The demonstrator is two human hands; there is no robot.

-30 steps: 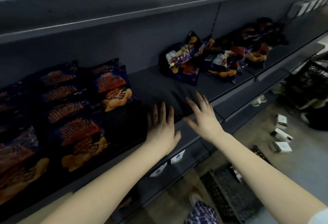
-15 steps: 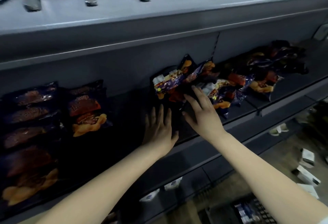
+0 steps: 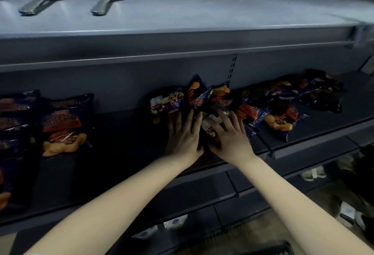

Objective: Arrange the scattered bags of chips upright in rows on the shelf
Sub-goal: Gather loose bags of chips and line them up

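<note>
My left hand (image 3: 183,133) and right hand (image 3: 229,134) have reached the scattered chip bags (image 3: 251,111); fingers flat, released, pressing; the bag beneath them is mostly hidden.

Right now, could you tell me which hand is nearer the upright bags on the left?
Left. The left hand rests on the scattered pile, right of the upright bags across bare shelf; the right hand rests beside it, farther right.
</note>
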